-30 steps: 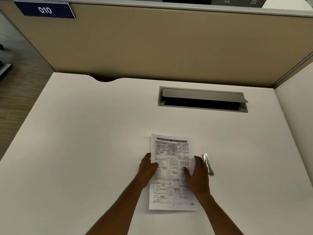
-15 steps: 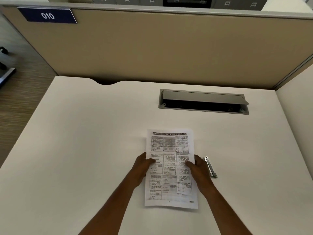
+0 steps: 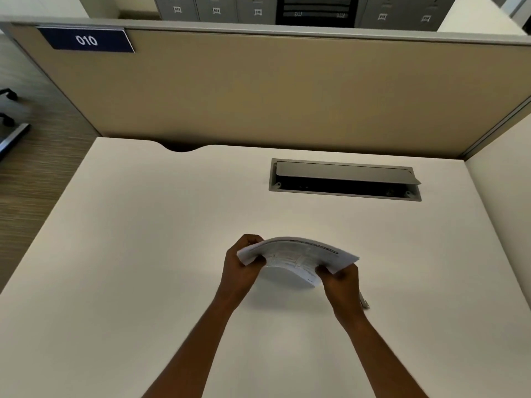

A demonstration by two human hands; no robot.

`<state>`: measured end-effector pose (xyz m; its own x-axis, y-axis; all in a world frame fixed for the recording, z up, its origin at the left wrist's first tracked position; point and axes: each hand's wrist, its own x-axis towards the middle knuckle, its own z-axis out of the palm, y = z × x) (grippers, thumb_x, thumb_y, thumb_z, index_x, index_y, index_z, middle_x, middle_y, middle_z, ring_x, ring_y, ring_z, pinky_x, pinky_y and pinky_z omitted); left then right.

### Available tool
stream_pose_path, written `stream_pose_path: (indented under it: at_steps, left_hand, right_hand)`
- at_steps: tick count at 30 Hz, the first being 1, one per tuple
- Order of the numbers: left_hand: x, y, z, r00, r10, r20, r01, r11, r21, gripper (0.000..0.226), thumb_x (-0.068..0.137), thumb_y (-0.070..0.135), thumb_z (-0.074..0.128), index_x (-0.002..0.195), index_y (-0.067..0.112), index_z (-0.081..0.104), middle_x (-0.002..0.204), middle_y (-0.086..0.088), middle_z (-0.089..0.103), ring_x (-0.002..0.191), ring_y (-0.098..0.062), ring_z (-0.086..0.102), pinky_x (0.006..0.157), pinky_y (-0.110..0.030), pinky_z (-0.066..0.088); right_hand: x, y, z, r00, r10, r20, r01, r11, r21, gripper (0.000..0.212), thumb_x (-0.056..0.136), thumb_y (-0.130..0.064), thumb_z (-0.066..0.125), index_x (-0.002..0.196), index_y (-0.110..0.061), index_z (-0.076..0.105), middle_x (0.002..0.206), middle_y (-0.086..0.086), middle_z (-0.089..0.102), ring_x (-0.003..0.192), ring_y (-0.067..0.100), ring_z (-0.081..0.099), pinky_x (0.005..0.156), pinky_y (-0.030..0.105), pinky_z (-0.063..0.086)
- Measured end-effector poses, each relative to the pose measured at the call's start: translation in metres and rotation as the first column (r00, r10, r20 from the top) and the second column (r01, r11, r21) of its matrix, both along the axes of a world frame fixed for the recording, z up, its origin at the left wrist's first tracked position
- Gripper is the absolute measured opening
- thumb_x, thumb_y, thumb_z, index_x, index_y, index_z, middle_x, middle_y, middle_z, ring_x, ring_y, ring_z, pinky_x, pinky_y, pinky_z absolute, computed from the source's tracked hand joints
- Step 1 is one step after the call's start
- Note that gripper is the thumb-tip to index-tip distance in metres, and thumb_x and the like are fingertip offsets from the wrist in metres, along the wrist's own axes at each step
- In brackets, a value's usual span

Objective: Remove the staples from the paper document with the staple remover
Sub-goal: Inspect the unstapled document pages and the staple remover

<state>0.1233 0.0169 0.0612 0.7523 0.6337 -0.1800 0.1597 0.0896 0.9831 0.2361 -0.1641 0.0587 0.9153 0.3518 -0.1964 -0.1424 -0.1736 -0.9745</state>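
The printed paper document [image 3: 298, 254] is lifted off the white desk [image 3: 143, 254] and curved, its near edge curling downward. My left hand [image 3: 244, 262] grips its left edge and my right hand [image 3: 342, 280] grips its right edge. The metal staple remover [image 3: 364, 302] lies on the desk just right of my right wrist, mostly hidden behind it. No staples are discernible.
An open grey cable hatch [image 3: 344, 179] is set in the desk at the back right. A beige partition [image 3: 258, 96] with a blue "010" label [image 3: 86, 40] closes off the far side. Another desk surface [image 3: 505, 196] adjoins on the right.
Both hands went from resting on the flat paper to gripping its side edges and lifting it off the desk, bending it. The staple remover stayed where it lay.
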Motion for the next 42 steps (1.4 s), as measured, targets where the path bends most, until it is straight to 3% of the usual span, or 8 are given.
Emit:
stream_pose_path:
  at_steps: [3,7,10,17,21,31,35,42]
  left_hand:
    - [0.002,-0.004,-0.004,1.0,0.004,-0.005,-0.004,0.999,0.036,0.035,0.072,0.001,0.061,0.1,0.015,0.076,0.097,-0.007,0.074,0.093,-0.03,0.07,0.077,-0.044,0.056]
    - [-0.001,-0.003,-0.004,0.998,0.049,-0.04,-0.049,0.999,-0.005,0.05,0.074,0.006,0.06,0.106,0.042,0.075,0.107,0.005,0.078,0.104,-0.013,0.073,0.087,-0.034,0.062]
    - [0.0,-0.002,-0.007,0.998,0.039,-0.044,-0.038,0.999,0.009,0.045,0.074,0.004,0.059,0.099,0.038,0.076,0.099,0.001,0.077,0.098,-0.018,0.072,0.085,-0.048,0.06]
    - [0.004,-0.002,-0.006,0.996,0.061,-0.062,-0.056,0.994,0.092,0.053,0.073,0.009,0.058,0.1,0.052,0.074,0.099,0.014,0.077,0.095,-0.007,0.073,0.085,-0.042,0.063]
    - [0.002,-0.007,-0.013,0.987,0.066,-0.146,-0.065,0.998,0.007,0.057,0.072,0.009,0.057,0.097,0.059,0.071,0.099,0.013,0.077,0.094,-0.008,0.072,0.089,-0.048,0.063]
    - [-0.001,0.009,-0.009,0.992,0.006,-0.126,-0.004,1.0,0.016,0.042,0.075,0.01,0.063,0.107,0.035,0.075,0.104,0.005,0.079,0.101,-0.015,0.074,0.089,-0.043,0.063]
    - [0.001,0.022,0.006,0.999,-0.012,-0.032,0.013,0.999,0.039,0.031,0.08,0.011,0.062,0.106,0.021,0.075,0.104,-0.002,0.079,0.103,-0.02,0.074,0.086,-0.035,0.061]
    - [0.011,0.019,0.029,0.998,0.026,0.057,-0.025,0.999,-0.028,0.034,0.085,0.013,0.061,0.096,0.038,0.081,0.097,0.004,0.081,0.094,-0.011,0.075,0.077,-0.02,0.057]
  right_hand:
    - [-0.004,0.005,-0.004,1.0,-0.009,0.006,0.009,1.0,-0.016,0.041,0.082,0.016,0.06,0.089,-0.023,0.072,0.087,0.005,0.075,0.086,0.019,0.071,0.075,0.03,0.057]
    - [-0.004,0.007,-0.006,0.999,-0.032,0.007,0.032,0.999,-0.027,0.025,0.083,0.013,0.061,0.097,-0.006,0.071,0.089,0.013,0.074,0.085,0.022,0.07,0.072,0.026,0.055]
    - [-0.006,0.01,-0.008,0.999,-0.049,-0.017,0.049,0.998,-0.031,0.024,0.084,0.014,0.06,0.089,-0.007,0.069,0.088,0.017,0.073,0.083,0.024,0.068,0.073,0.032,0.054]
    - [-0.004,0.015,-0.012,0.995,-0.097,-0.03,0.096,0.995,-0.013,0.02,0.077,-0.004,0.062,0.09,-0.015,0.071,0.085,0.005,0.075,0.08,0.012,0.07,0.068,0.02,0.057]
    - [-0.007,0.018,-0.022,0.994,-0.094,-0.051,0.089,0.992,-0.091,0.028,0.082,0.009,0.062,0.081,-0.018,0.068,0.073,-0.008,0.071,0.069,0.004,0.065,0.06,0.017,0.052]
    - [-0.003,0.013,-0.012,1.0,-0.03,0.008,0.03,0.996,-0.084,0.028,0.081,0.004,0.064,0.104,-0.01,0.07,0.1,0.005,0.075,0.094,0.013,0.071,0.079,0.023,0.059]
    - [0.003,0.01,-0.002,0.998,-0.001,0.065,0.005,0.998,-0.067,0.021,0.083,0.006,0.065,0.089,-0.013,0.07,0.088,0.004,0.074,0.083,0.003,0.069,0.071,0.014,0.053]
    - [0.003,0.013,0.004,0.995,-0.013,0.102,0.013,1.0,0.006,0.03,0.087,0.013,0.063,0.108,-0.006,0.072,0.101,0.001,0.077,0.096,0.009,0.072,0.08,0.018,0.056]
